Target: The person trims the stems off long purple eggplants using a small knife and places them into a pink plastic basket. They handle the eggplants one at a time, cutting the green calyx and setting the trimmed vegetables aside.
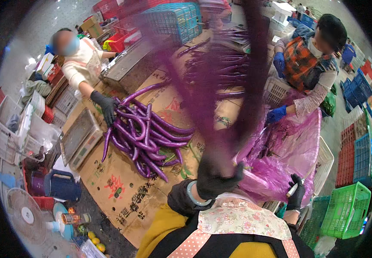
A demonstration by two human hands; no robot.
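Note:
My left hand [219, 179], in a black glove with a pale bangle at the wrist, is closed around the ends of long purple eggplants [198, 106], blurred and held up close to the camera. My right hand [296, 192], also black-gloved, holds a small white-handled tool [294, 188], its kind unclear, beside a crate lined with crumpled purple plastic film [279, 161]. To the left of my left hand, a pile of long purple eggplants [147, 135] lies on printed cardboard [124, 196].
A person in a cream top [82, 64] touches the pile with a black glove. Opposite, a person in a plaid vest [302, 61] has a blue glove on the film. A scale [81, 138], a metal box [134, 61], a blue crate [173, 22] and a green crate [345, 209] stand around.

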